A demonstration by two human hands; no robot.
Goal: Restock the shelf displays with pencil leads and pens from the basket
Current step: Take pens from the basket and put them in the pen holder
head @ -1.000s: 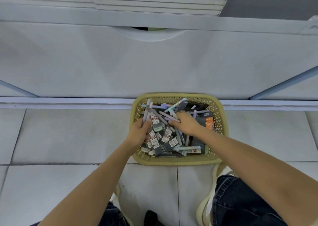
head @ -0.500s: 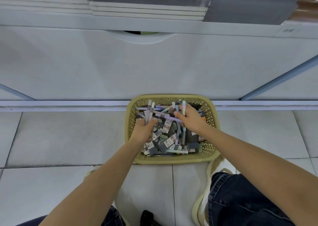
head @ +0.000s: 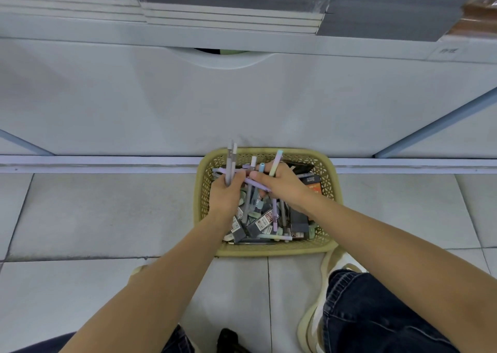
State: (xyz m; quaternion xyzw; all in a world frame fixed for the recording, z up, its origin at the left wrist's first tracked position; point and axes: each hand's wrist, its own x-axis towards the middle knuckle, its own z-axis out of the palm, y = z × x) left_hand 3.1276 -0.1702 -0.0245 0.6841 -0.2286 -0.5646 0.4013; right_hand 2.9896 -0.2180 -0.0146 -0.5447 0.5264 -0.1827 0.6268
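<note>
My left hand gripping grey pens, lifted higher than before, above the basket, my right hand clutching pastel pens

Basket: yellow-tan plastic with lattice walls and rounded corners; stands on the tiled floor against the foot of the shelf.
Grey pens: two slim ones, gripped together in the left hand, nearly upright, tops rising past the basket's far rim.
Pastel pens: a green-to-blue one, a blue-tipped one and a white one, sticking up from the curled fingers of the right hand.
Lilac pen: lies crosswise between the two hands.
Pencil lead packs: small dark grey cases with white-and-red labels (print too small to read), heaped at jumbled angles in the basket.
Loose pen: pastel, flat along the basket's near wall.
</note>
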